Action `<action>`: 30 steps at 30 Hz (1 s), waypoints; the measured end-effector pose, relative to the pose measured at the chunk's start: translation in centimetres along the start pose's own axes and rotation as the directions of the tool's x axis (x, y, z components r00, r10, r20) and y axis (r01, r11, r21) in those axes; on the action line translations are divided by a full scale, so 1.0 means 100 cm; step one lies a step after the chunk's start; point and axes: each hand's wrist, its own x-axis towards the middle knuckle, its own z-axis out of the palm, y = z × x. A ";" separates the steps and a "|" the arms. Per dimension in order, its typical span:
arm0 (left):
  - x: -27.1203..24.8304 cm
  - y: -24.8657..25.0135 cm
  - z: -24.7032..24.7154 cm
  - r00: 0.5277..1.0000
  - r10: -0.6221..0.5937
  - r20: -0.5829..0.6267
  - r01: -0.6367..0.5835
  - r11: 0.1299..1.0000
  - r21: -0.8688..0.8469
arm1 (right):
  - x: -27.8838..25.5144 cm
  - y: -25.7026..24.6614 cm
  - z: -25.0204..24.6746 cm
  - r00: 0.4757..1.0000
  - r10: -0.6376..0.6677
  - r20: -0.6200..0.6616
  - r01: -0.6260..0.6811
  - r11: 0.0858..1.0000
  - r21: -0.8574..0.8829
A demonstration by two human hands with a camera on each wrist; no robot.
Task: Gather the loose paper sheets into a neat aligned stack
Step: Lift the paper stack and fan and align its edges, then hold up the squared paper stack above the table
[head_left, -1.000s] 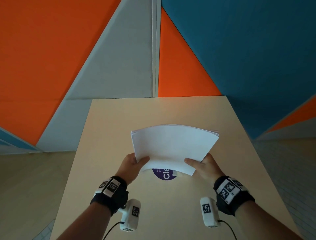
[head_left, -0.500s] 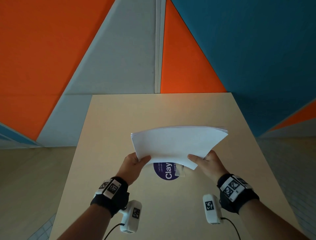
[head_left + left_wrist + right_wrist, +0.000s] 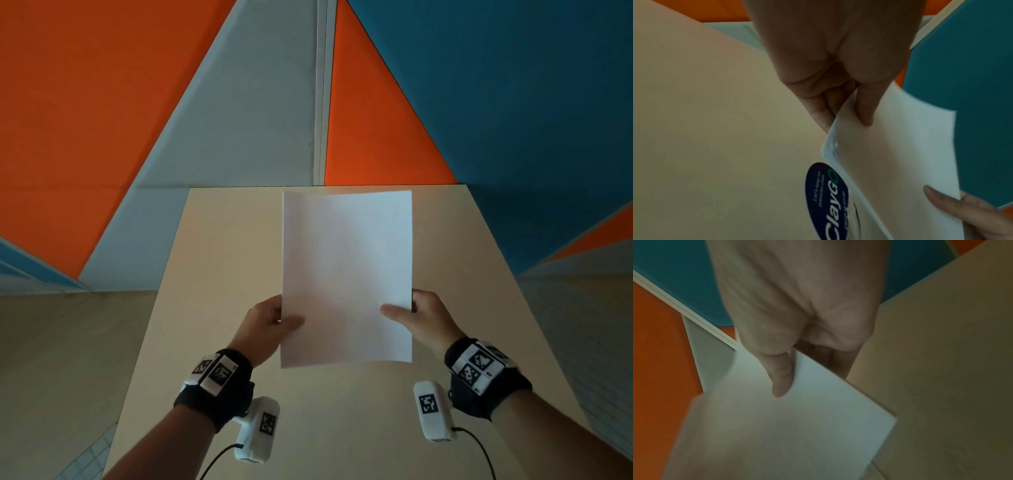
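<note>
Head view: paper stack (image 3: 346,274) held upright above counter (image 3: 222,257) centre, long axis vertical, bottom edge toward counter; left hand (image 3: 265,329) and right hand (image 3: 423,318) fingers pinch its side edges, equally near.

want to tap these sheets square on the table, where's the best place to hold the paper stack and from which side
Hold the paper stack by its two long side edges, low down, one hand from each side, as the left hand and right hand do now: thumbs on the front face, fingers behind. It stands upright and tall above the table, so the side pinches steady it while leaving the bottom edge free to tap.
</note>
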 end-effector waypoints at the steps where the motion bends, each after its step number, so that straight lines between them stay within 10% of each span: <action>1: 0.000 0.001 0.001 1.000 -0.026 -0.011 0.026 1.000 0.010 | -0.001 0.000 0.000 1.000 0.021 -0.014 -0.021 1.000 -0.014; 21: -0.012 -0.028 0.043 0.923 -0.360 -0.136 0.385 0.853 0.353 | -0.010 0.020 0.041 0.930 0.368 -0.014 -0.353 0.879 -0.322; 30: -0.004 -0.026 0.046 0.875 -0.446 -0.187 0.460 0.647 0.608 | -0.006 0.003 0.041 0.866 0.494 -0.078 -0.470 0.749 -0.467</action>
